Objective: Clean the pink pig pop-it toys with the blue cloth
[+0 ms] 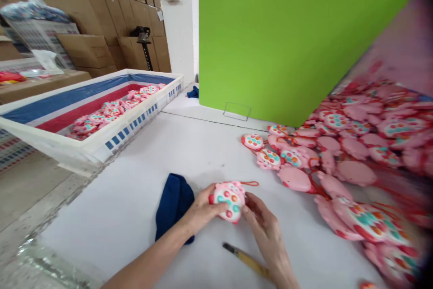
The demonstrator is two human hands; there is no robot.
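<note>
A pink animal-shaped toy (pixel 232 195) with a white face of coloured bumps and a red cord loop is held just above the white tabletop. My left hand (pixel 202 210) grips its left side, thumb over the front. On the right edge, my right hand (pixel 263 223) has its thumb and fingers closed around the toy. A folded dark blue cloth (pixel 172 205) lies left of my left hand. Below the toy, partly covered by my right forearm, rests a tool with a wooden handle (pixel 249 261) and a dark tip.
Many similar pink toys (pixel 355 172) are heaped along the right side. At the left stands a white plastic crate (pixel 98 144) with a striped liner and more toys. A green panel (pixel 270 45) rises at the back. Cardboard boxes (pixel 84 14) are stacked behind.
</note>
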